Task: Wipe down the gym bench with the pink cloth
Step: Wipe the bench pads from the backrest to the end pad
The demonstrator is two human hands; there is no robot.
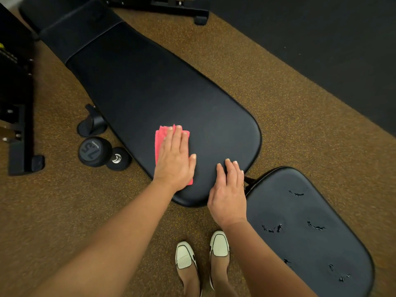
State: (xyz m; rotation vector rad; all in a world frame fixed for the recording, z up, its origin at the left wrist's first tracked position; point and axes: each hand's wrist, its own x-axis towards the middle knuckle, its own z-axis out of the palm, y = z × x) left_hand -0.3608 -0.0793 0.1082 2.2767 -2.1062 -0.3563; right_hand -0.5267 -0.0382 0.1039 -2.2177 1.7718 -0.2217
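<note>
The black padded back pad (150,86) of the gym bench runs from the upper left down to the middle of the view. Its separate seat pad (304,232) lies at the lower right and shows several tears in the cover. A folded pink cloth (161,138) lies flat on the near end of the back pad. My left hand (174,157) presses on the cloth with straight fingers and covers most of it. My right hand (228,194) rests flat on the pad's near right edge, beside the gap to the seat.
A black dumbbell (96,152) marked 7.5 lies on the brown speckled floor (267,86) left of the bench, next to a bench wheel (92,123). A black equipment frame (19,125) stands at the far left. Black matting (332,43) covers the upper right. My two shoes (201,254) stand below the bench.
</note>
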